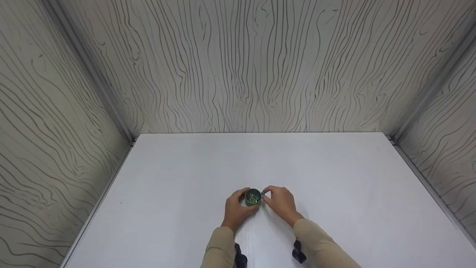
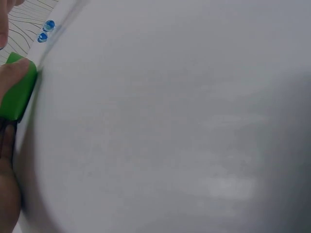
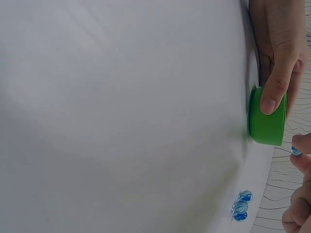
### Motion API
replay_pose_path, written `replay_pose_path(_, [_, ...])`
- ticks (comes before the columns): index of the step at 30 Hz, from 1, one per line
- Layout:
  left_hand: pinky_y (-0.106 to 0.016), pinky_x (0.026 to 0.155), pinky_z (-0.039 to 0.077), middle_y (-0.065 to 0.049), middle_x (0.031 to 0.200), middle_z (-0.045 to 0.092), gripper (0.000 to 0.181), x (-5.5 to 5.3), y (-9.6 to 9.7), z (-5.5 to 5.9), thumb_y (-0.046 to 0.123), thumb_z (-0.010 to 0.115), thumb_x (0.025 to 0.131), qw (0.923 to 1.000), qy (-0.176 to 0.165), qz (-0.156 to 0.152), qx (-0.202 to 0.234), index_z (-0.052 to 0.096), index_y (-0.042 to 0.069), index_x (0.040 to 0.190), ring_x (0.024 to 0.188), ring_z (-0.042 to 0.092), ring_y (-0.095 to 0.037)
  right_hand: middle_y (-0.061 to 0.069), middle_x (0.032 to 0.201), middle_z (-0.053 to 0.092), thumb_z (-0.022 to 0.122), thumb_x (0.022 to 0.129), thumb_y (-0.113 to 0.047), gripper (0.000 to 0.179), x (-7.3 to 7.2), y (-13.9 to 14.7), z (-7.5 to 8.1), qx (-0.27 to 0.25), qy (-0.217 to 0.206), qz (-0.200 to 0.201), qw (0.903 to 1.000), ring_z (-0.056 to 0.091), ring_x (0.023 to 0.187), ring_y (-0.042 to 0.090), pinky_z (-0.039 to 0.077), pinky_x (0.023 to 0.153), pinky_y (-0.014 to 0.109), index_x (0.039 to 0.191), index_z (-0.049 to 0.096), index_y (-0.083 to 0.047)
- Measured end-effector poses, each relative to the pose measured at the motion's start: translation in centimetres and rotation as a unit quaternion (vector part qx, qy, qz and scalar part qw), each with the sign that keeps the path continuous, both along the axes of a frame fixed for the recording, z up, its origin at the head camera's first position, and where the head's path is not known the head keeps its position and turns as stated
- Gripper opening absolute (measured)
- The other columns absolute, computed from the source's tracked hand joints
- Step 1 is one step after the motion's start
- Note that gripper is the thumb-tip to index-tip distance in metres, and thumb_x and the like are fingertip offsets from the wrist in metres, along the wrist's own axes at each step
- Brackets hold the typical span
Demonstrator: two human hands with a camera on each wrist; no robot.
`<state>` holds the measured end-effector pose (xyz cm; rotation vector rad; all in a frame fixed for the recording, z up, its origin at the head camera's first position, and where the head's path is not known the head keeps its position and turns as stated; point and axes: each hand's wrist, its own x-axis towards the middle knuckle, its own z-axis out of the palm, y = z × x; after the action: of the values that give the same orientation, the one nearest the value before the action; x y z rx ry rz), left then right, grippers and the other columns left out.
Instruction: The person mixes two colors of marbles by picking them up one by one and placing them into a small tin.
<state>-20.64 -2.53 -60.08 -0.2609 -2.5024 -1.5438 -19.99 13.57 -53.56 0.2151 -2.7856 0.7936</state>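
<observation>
A small round green cup (image 1: 248,204) stands on the white table, with shiny glass marbles (image 1: 253,197) inside it. My left hand (image 1: 236,211) grips the cup from the left, thumb on the near side and fingers around the far side. Just right of the rim, my right hand (image 1: 282,203) pinches a blue glass marble (image 3: 295,151) between thumb and index finger, slightly above the cup's edge. In the right wrist view, loose blue marbles (image 3: 240,209) lie on the table past the cup. The left wrist view shows these loose marbles (image 2: 48,25) too; my right hand hides them in the head view.
The white table (image 1: 178,167) spreads wide around both hands. Wood-grain patterned panels (image 1: 245,67) rise behind it and at both sides. A dark strap piece (image 1: 298,252) shows at the right sleeve, another (image 1: 241,257) at the left.
</observation>
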Motion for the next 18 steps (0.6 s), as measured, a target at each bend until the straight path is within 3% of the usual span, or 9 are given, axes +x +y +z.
replay_pose_path(9, [-0.037, 0.107, 0.051, -0.011, 0.122, 0.068, 0.059, 0.06, 0.02, 0.31, 0.021, 0.084, 0.07, 1.0, 0.005, 0.003, 0.005, 0.062, 0.004, 0.122, 0.118, 0.063, -0.027, 0.0, 0.061, 0.06, 0.076, 0.079, -0.018, 0.014, 0.15, -0.56, -0.1, 0.008, 0.001, 0.01, 0.9999, 0.038, 0.058, 0.006, 0.034, 0.051, 0.019, 0.09, 0.074, -0.01])
replay_pose_path(18, [-0.037, 0.107, 0.05, -0.011, 0.123, 0.068, 0.06, 0.02, 0.04, 0.22, 0.024, 0.084, 0.071, 0.9999, 0.009, 0.0, 0.005, 0.062, 0.005, 0.123, 0.119, 0.063, -0.027, -0.001, 0.055, 0.055, 0.077, 0.078, -0.017, 0.013, 0.21, -0.82, -0.01, 0.003, 0.012, 0.017, 0.9998, 0.034, 0.054, 0.005, 0.03, 0.048, 0.018, 0.087, 0.074, -0.009])
